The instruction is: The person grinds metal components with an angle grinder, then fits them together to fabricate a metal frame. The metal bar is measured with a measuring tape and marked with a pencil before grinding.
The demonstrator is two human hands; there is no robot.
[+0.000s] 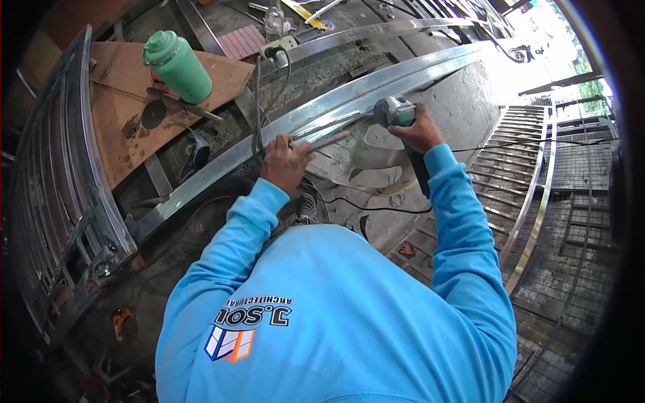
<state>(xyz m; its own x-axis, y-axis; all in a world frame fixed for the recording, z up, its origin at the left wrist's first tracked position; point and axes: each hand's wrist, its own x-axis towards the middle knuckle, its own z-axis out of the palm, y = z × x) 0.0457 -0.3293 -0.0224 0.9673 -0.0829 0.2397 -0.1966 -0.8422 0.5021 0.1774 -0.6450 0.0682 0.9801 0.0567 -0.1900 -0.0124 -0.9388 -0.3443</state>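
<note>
My right hand (422, 129) is wrapped round the body of a green angle grinder (402, 111), whose silver head and disc point to the left. My left hand (285, 160) is closed on a short metal rod (330, 140) that sticks out to the right toward the grinder. Thinner metal bars (336, 123) lie just above it, along a long shiny metal beam (363, 91). The disc is a short distance from the ends of these bars. The fingers of my left hand hide the rod's near end.
A green bottle (185, 70) stands on a brown board (114, 144) at left, near a dark disc (154, 114). Slatted metal frames rise at far left (60, 188) and right (517, 161). A black cord (376, 207) crosses below the grinder. An extension socket (279, 46) sits at the back.
</note>
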